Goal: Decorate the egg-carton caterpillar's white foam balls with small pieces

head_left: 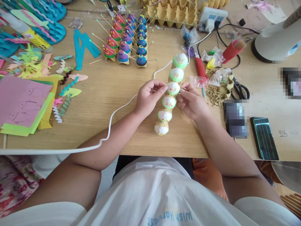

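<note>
A strip of egg-carton cups (169,102), each topped with white and green clay and small coloured dots, runs from the table's middle toward its front edge. My left hand (151,95) pinches the left side of the third cup from the far end, thumb against forefinger. At the right side of that same cup my right hand (191,100) has its thumb and forefinger pressed together. Anything tiny between the fingertips of either hand is too small to make out. The strip rests on the wooden table (131,138).
Painted carton figures with pins (125,47) stand at the back. Paper sheets (25,103) lie left. A white cable (110,125) crosses my left forearm. At right are a red cup of sticks (232,50), plastic bags, a phone (264,138) and a power socket (213,17).
</note>
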Motion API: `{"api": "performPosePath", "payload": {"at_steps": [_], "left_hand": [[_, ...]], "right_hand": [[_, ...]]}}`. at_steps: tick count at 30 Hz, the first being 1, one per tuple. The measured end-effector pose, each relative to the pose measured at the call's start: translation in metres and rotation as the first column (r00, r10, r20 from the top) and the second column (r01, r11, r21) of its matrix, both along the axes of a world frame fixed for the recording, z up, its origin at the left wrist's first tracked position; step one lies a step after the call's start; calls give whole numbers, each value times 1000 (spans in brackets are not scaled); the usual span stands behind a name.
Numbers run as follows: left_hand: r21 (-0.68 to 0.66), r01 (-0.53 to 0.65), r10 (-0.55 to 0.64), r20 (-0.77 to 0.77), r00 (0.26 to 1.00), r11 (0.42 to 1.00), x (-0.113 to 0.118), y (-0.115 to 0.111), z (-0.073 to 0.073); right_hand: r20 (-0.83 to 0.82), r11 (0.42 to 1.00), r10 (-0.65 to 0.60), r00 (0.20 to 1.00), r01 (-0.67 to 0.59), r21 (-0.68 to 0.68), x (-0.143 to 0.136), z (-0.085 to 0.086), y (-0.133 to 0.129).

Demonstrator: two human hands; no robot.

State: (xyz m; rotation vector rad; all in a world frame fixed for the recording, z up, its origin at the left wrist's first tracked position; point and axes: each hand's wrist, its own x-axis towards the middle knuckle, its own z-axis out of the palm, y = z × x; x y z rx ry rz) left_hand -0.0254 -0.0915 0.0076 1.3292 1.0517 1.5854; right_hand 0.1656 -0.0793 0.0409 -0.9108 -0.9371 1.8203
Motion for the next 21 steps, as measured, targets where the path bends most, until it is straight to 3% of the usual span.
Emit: {"api": "performPosePath", "payload": {"at_steps": [4,10,15,19,21], "left_hand": [[-119,17,-4,110,994,993,2,-1,1],[-376,255,-99,388,916,891,9,-9,13],[-430,466,-160,579,799,773,16,-16,23],[-453,518,-99,675,731,726,19,-18,24],[-442,541,-75,722,688,716,18,-16,24]], "right_hand": [[34,1000,-2,999,2,-8,2,4,1],[37,1000,-14,999,15,-1,7,8,2],[40,1000,-18,999,18,25,6,8,0],[74,998,-13,997,8,67,5,8,2],[183,993,-28,983,5,121,13,11,7]]}}
